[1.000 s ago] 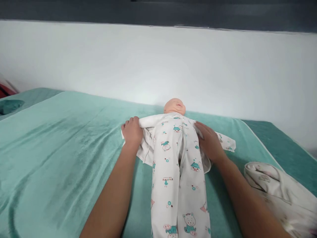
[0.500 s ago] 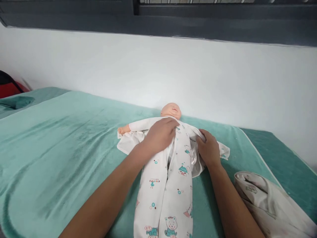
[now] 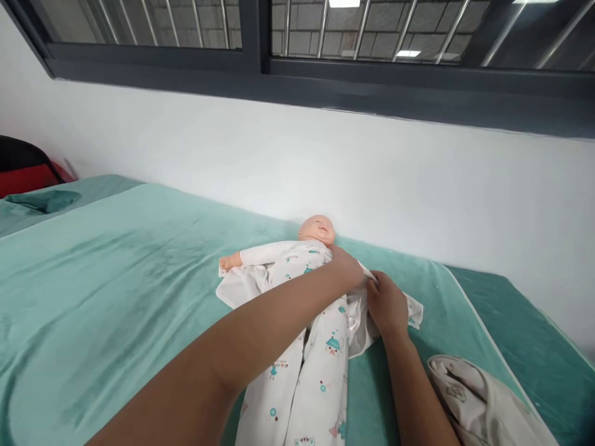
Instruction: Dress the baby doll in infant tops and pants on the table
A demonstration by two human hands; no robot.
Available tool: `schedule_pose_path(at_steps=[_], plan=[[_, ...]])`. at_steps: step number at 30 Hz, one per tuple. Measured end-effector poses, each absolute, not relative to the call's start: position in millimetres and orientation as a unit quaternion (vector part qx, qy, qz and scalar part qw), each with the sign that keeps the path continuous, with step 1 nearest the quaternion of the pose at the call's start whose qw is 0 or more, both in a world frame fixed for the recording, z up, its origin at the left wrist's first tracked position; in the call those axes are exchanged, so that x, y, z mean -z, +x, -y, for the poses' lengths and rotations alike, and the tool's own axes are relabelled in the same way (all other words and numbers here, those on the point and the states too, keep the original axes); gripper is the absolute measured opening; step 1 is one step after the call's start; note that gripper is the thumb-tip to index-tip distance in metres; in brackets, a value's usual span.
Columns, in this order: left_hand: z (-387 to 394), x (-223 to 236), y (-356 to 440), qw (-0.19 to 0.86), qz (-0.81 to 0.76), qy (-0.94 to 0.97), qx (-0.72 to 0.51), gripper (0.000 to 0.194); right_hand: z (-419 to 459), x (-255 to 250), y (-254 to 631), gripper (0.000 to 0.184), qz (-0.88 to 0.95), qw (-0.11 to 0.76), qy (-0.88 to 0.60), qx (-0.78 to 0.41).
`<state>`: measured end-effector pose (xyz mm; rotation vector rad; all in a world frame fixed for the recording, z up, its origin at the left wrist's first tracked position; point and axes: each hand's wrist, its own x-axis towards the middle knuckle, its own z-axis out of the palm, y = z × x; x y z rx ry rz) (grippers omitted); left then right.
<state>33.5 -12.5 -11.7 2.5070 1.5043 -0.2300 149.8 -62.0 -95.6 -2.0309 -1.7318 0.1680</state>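
Observation:
A baby doll (image 3: 317, 229) lies on its back, dressed in white baby clothes (image 3: 320, 387) printed with small animals and houses. The doll's arm on the left stretches out in a plain white sleeve (image 3: 264, 253), its hand bare. Beneath that arm, a white garment (image 3: 237, 285) is spread out. My left hand (image 3: 346, 267) reaches across the doll's chest to the shoulder on the right; its fingers are mostly hidden. My right hand (image 3: 388, 305) is closed on the edge of the white garment at that same side, close to my left hand.
A light green velvety sheet (image 3: 116, 297) covers the bed, with darker green cloth (image 3: 525, 322) on the right. A bundled cream cloth (image 3: 483, 396) lies at the lower right. Behind are a white wall (image 3: 195, 148) and a dark window frame (image 3: 255, 62). A red and black item (image 3: 25, 170) stands far left.
My left hand moved from the sleeve on the left across the chest to the doll's right-hand side of the picture. My right hand closed on the garment edge there. The view tilted up.

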Motion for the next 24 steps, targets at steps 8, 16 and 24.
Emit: schedule_pose_path(at_steps=[8,16,24], plan=[[4.6,8.6,18.7,0.067,-0.503,0.840,0.189,0.055,61.7,95.0,159.2,0.039,0.567,0.259,-0.771,-0.129],[5.1,19.8,21.3,0.050,-0.439,0.881,0.170,0.038,55.2,104.0,165.8,0.035,0.551,0.339,-0.740,-0.184],[8.6,-7.1,-10.1,-0.001,-0.456,0.878,0.148,0.038,52.0,108.6,179.6,0.033,0.517,0.438,-0.702,-0.216]])
